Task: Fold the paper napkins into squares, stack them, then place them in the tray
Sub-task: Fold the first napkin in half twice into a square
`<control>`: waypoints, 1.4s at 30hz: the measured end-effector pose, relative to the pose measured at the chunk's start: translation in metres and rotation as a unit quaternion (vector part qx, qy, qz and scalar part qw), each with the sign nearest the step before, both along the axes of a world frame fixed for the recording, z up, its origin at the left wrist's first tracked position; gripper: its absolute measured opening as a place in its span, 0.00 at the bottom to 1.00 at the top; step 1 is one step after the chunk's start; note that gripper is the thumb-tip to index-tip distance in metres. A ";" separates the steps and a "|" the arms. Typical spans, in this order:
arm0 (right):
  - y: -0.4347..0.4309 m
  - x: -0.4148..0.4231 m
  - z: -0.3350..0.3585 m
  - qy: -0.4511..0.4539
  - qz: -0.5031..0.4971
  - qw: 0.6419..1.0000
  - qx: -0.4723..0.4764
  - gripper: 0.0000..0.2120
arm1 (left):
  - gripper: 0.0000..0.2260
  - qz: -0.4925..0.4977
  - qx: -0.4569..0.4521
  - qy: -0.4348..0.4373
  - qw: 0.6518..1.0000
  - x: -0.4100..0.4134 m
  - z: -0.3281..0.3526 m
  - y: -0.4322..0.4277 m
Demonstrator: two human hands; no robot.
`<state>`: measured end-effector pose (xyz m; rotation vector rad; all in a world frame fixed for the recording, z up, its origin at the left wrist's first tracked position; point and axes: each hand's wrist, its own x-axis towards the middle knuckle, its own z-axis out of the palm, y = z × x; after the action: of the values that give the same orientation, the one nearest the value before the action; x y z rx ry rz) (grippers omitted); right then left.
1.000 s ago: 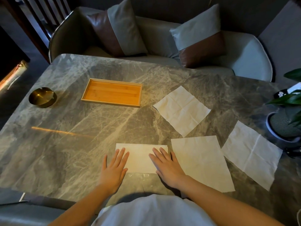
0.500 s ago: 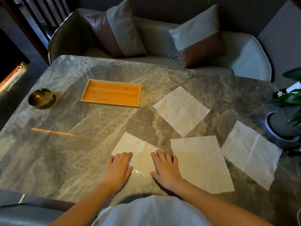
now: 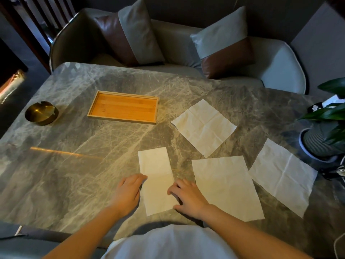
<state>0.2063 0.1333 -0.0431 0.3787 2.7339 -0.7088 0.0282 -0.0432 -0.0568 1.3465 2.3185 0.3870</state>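
Half-folded napkin (image 3: 156, 176): a narrow rectangle at the middle of the table's near edge, its long sides running away from the person. The left hand (image 3: 128, 195) meets its left long edge and the right hand (image 3: 186, 197) its right long edge, both with bent fingers whose tips touch the paper; whether either hand pinches the edge or only presses on it cannot be told. Judged step: the second fold of the first napkin, which should bring one short end over onto the other to give a square. That move calls for lifting a short end cleanly, matching the corners, then pressing the crease flat. Three unfolded napkins wait on the table (image 3: 74, 165): one (image 3: 225, 187) just right of the right hand at the near edge, one (image 3: 281, 176) toward the right edge, one (image 3: 203, 128) further in, turned cornerwise. No stack is begun. The wooden tray (image 3: 123, 109), toward the far left, shows only its bare floor and holds no napkin. A brass bowl (image 3: 42, 113) sits at the left edge, a potted plant (image 3: 317, 144) at the right edge
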 end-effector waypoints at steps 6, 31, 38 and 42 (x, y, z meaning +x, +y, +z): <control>-0.003 -0.006 -0.001 0.026 -0.051 0.998 -0.018 0.08 | 0.22 -0.028 -0.043 0.017 0.999 0.001 -0.005 -0.005; -0.010 0.023 -0.005 0.049 -0.141 0.976 -0.157 0.22 | 0.13 0.095 0.033 -0.015 0.995 0.026 0.015 -0.001; -0.005 0.021 -0.005 0.090 -0.155 0.979 -0.101 0.10 | 0.15 0.100 0.042 -0.057 0.992 0.034 0.017 0.001; -0.006 0.023 -0.012 0.064 -0.197 0.973 -0.104 0.07 | 0.12 0.105 0.038 -0.092 0.989 0.033 0.017 0.001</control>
<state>0.2293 0.1275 -0.0551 0.8670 2.6896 -1.1454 0.0610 -0.0426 -0.0398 1.0532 2.3148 0.6446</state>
